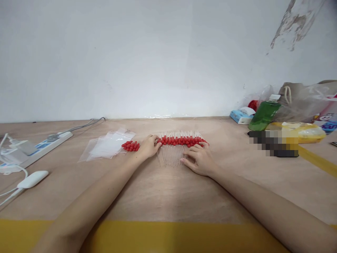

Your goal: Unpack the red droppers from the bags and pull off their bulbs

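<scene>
Red, bulb-headed slender sticks point(175, 141) are laid side by side in a dense row on a tan, wood-toned bench point(158, 196), between two bare hands and short of a whitish wall point(147, 59). Most of the lining-up appears to be done: the heads are gathered into one nearly unbroken band, running left to right. Some unevenness is left, with heads bunched toward the right end and shafts slightly fanned. A smaller cluster of red heads point(130, 146) is left apart, beyond the left wrist and beside flat, clear plastic bags point(107, 146); its shafts cannot be made out.

Within the row, the sticks' long axes are set across the band, roughly from the near side toward the wall. Clear, thin shafts point(171, 157) are pointed toward the wearer, whitish shafts point(173, 134) toward the wall.

At the row's left end, the left hand point(150, 146) is placed with fingers bent against the heads; whether any are pinched cannot be told. At the right end, the right hand point(200, 160) is rested with fingers loosely spread, the thumb held apart from the forefinger.
</scene>
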A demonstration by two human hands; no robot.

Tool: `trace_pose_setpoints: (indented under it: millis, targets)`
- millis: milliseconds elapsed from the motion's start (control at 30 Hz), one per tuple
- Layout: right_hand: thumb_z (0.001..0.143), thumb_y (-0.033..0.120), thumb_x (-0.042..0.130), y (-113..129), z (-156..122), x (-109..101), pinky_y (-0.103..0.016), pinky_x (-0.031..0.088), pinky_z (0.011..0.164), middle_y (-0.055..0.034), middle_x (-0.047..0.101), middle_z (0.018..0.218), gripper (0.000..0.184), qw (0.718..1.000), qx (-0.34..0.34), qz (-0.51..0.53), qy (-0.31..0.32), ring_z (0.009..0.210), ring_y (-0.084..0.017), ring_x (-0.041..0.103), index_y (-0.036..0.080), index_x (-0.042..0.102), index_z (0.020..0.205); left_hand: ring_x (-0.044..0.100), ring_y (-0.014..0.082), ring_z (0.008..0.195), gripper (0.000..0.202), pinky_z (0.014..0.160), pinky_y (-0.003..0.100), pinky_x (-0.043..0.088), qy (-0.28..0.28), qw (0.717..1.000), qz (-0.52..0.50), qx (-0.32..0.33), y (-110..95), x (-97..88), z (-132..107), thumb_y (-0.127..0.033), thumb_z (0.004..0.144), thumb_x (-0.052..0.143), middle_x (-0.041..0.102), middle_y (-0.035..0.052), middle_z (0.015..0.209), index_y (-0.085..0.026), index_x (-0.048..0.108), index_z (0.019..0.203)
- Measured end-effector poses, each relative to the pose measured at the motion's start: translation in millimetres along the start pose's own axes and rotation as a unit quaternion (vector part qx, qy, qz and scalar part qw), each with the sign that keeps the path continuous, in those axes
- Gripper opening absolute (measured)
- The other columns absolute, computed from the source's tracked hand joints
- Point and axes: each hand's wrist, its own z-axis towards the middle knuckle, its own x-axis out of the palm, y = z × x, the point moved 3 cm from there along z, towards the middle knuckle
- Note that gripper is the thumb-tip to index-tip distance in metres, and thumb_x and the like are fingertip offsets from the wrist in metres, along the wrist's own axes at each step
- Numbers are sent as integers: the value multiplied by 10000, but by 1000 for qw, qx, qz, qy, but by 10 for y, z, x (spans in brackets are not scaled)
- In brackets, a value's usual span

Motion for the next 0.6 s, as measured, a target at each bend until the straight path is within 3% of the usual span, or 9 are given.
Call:
trace_pose_setpoints:
  millis: [167, 300, 467, 600]
  targets:
    - [821, 462, 459, -2, 3, 6, -396, 221, 894, -34, 661, 795, 308, 1000, 5, -4, -12, 791, -166, 535, 224, 651, 858, 614, 195, 766, 142, 666, 290, 463, -29, 999, -26, -7, 33, 64, -14, -213, 761, 496, 658, 55, 825, -189, 613, 837]
    - [816, 452, 471, -10, 7, 9, -387, 233, 885, -29, 655, 756, 295, 1000, 10, -3, -10, 761, -158, 534, 218, 647, 857, 615, 186, 738, 140, 654, 294, 457, -82, 995, -50, -36, 17, 61, -62, -224, 778, 470, 652, 52, 811, -183, 578, 857]
    - [819, 453, 465, -17, -2, 12, -394, 231, 899, -26, 648, 751, 296, 1000, 15, 6, -6, 761, -160, 533, 217, 640, 852, 596, 172, 645, 214, 639, 306, 458, -197, 954, -165, -155, 81, 107, -98, -255, 759, 492, 615, 20, 690, -166, 513, 952]
    - [821, 434, 464, -36, -7, 16, -396, 250, 904, -39, 637, 815, 291, 999, 13, 12, -36, 802, -167, 540, 205, 621, 912, 609, 158, 737, 286, 693, 294, 477, -244, 927, -246, -145, 73, 98, -253, -279, 788, 467, 619, 33, 757, -157, 433, 1044]
